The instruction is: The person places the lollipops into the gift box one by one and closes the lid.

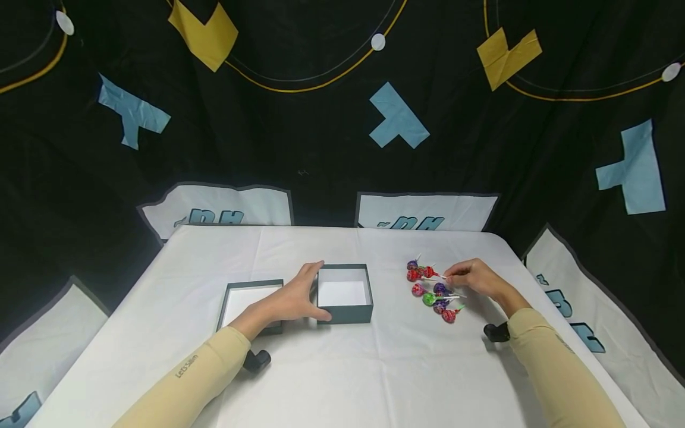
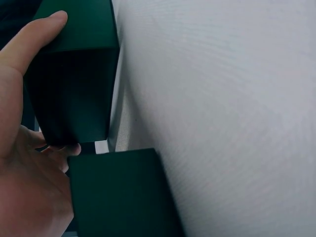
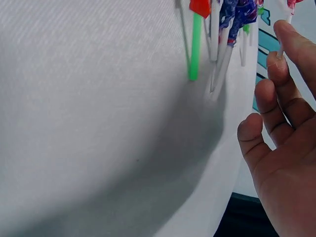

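Observation:
My left hand (image 1: pixel 289 300) spans the left side of an open dark green box (image 1: pixel 345 314) with a white inside. In the left wrist view, the thumb lies against one wall of the box (image 2: pixel 74 94) and fingertips reach the opposite one. Over on the right, my right hand (image 1: pixel 478 278) pinches the white stick of a red-wrapped lollipop (image 1: pixel 429 271) between thumb and index finger. The right wrist view shows that stick (image 3: pixel 280 51) in the fingertips. Close by lie several lollipops in red, purple and green wrappers, including a green one (image 1: pixel 429 299).
A second shallow green tray or lid (image 1: pixel 255 283), white inside, lies left of the box, partly behind my left hand and wrist. Everything stands on a white-covered table (image 1: pixel 332 374). A black curtain (image 1: pixel 299 148) with taped shapes hangs behind it.

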### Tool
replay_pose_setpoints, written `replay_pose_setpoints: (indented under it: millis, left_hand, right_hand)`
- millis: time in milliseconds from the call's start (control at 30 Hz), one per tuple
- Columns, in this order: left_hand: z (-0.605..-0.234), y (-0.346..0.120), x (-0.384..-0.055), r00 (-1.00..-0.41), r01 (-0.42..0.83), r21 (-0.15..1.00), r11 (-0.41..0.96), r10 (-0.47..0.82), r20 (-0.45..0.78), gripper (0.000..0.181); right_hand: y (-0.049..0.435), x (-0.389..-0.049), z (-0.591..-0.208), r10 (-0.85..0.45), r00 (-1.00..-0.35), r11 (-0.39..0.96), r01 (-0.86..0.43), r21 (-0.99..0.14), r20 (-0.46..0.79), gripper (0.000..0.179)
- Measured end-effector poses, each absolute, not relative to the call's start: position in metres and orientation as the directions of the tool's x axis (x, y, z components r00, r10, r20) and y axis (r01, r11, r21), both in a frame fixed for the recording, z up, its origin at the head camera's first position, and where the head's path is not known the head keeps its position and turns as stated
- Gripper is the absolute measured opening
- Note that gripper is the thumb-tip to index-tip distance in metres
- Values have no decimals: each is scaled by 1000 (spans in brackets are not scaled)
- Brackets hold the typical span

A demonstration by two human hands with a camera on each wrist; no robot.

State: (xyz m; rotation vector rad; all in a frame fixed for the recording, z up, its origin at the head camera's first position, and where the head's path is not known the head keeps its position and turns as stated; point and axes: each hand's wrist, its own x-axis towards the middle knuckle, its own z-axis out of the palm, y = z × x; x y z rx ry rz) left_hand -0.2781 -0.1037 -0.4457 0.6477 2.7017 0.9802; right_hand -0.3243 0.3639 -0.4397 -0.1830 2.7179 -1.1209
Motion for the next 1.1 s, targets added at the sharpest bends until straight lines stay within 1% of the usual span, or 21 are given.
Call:
replay_pose_setpoints:
  millis: [500,733,967,1100]
  left_hand:
    - [-449,-104,-279,-884,339,652,679,467,-27,129]
    - [-450,-104,-279,-888,335,648,684,460,-26,129]
    - [-451,-104,-280,-885,342,643,685,465,-25,129]
    - [-450,-103,-281,-885,339,641,689,464,-30,129]
  right_hand:
    - [360,-325,-434,-183,-974,692,-33,-721,-132,26]
    - [356,-322,-433,-183,-974,689,-29,-724,-134,30]
    - [349,-322,-431,-165,-974,694,-5,-720,-153,28]
    - [344,-323,-430,-182,-974,689,-31,-724,-132,29]
